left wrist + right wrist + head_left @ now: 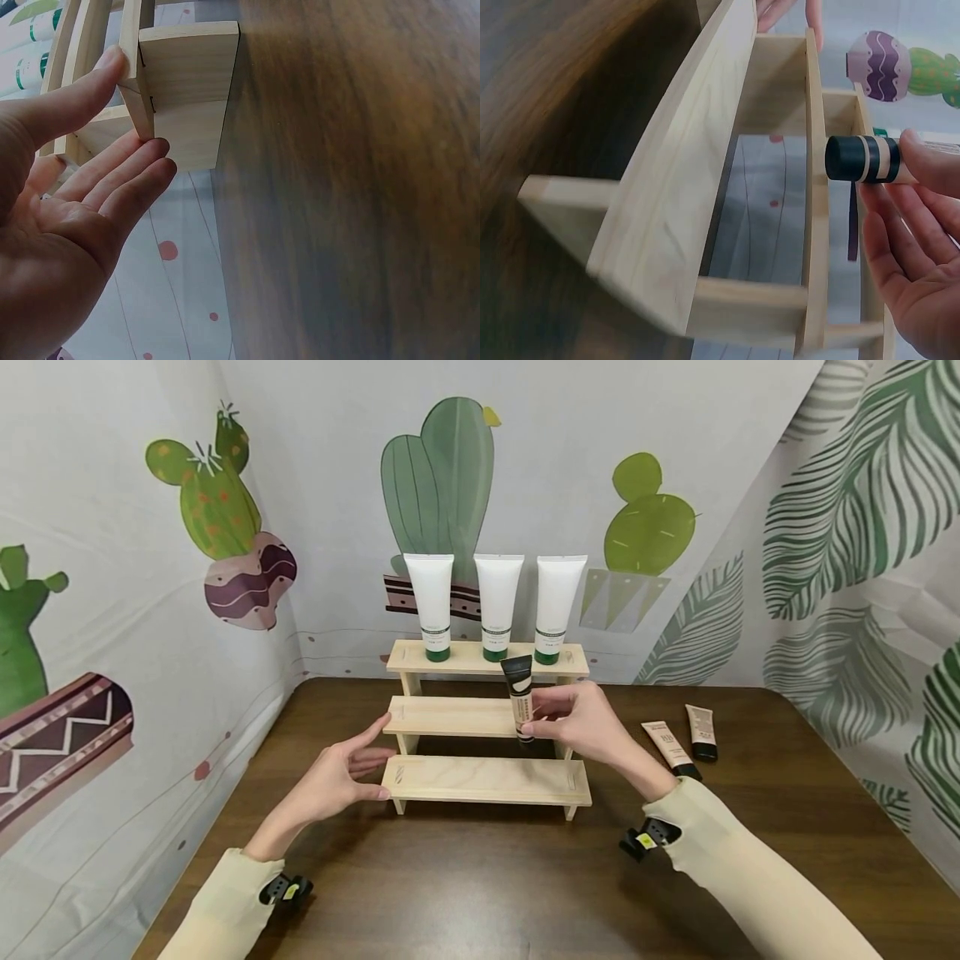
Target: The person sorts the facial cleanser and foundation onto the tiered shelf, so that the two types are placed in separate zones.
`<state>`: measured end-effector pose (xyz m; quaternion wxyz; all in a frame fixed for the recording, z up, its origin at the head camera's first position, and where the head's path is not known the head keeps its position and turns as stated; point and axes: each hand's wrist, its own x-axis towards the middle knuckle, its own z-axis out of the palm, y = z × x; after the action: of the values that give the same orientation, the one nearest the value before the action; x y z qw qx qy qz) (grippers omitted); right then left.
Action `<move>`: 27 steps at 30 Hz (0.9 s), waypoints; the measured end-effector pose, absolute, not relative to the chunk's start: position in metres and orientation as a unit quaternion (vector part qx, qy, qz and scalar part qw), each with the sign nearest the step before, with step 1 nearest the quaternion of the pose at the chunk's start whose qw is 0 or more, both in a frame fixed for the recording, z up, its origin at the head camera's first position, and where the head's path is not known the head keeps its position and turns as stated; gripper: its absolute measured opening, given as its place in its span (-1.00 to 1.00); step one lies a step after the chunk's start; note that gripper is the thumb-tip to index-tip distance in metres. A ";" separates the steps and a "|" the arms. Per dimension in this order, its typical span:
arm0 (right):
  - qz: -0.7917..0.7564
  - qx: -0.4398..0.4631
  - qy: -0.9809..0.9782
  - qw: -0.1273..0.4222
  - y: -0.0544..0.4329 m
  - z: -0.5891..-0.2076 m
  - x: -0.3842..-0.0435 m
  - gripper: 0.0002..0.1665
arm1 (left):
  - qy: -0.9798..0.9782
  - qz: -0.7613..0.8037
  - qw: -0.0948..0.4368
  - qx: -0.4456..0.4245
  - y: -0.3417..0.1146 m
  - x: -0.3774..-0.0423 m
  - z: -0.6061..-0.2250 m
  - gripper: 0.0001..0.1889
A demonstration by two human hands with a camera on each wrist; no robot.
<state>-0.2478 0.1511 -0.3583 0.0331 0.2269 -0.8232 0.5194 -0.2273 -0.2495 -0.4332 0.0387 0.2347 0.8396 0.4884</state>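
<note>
My right hand pinches a small beige-and-black cosmetic tube between thumb and fingers. The tube is nearly upright, in front of the right part of the middle step of a wooden three-step display rack. In the right wrist view its black cap is close to the middle step's edge; whether they touch I cannot tell. At the rack's left end, my left hand has its fingers spread and rather straight. Its thumb and fingertips touch the wood. Three white tubes with green caps stand along the top step.
Two more beige tubes with black caps, one nearer and one farther, lie on the brown wooden table to the right of the rack. Behind the table hangs a cloth printed with cacti and leaves.
</note>
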 end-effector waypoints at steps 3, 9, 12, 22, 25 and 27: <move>0.530 0.233 -0.815 0.033 0.141 -0.358 -0.248 -0.59 | 0.840 0.488 0.041 0.235 -0.249 -0.227 -0.433 0.19; 0.551 0.236 -0.800 0.032 0.122 -0.357 -0.252 -0.56 | 0.841 0.485 0.043 0.235 -0.249 -0.227 -0.433 0.20; 0.549 0.232 -0.802 0.040 0.112 -0.358 -0.255 -0.52 | 0.841 0.486 0.044 0.235 -0.249 -0.227 -0.432 0.20; 0.560 0.233 -0.793 0.054 0.077 -0.365 -0.262 -0.65 | 0.840 0.489 0.047 0.231 -0.248 -0.227 -0.433 0.20; 0.567 0.236 -0.787 0.059 0.068 -0.364 -0.264 -0.66 | 0.839 0.491 0.050 0.229 -0.248 -0.226 -0.434 0.21; 0.572 0.237 -0.783 0.063 0.062 -0.364 -0.266 -0.66 | 0.839 0.491 0.048 0.229 -0.248 -0.227 -0.433 0.21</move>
<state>-0.2663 0.0620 -0.3635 0.0630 0.2373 -0.7826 0.5721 -0.2266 -0.2483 -0.4332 0.0478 0.2293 0.8389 0.4913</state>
